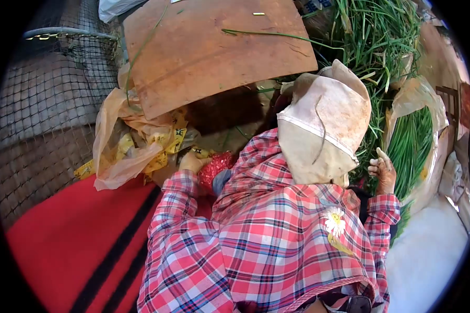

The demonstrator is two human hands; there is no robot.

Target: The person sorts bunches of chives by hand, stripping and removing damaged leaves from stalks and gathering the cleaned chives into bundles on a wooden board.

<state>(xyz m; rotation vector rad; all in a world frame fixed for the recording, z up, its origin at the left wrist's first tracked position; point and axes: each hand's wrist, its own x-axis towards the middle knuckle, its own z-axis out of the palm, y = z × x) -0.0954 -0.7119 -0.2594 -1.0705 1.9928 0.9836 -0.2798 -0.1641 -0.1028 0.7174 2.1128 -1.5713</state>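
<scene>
My left hand [192, 163] is closed at the opening of a crumpled clear orange bag [107, 151] with yellow printed strips [156, 163] in and around it. Yellow bits show at its fingertips, but what it grips is too small to tell. Red glittery material [214, 168] lies just right of that hand. My right hand [384, 172] is raised with fingers apart, one pointing up, and nothing in it. Behind and beside it are long green leafy stalks [373, 47] and a bagged green bundle [412, 141].
A brown board [219, 47] with loose stalks on it stands ahead. Pale cloth [324, 120] covers the space between my arms. Wire mesh [52, 88] is at left, red cloth with black stripes [62, 229] below it. White material [428, 250] lies at lower right.
</scene>
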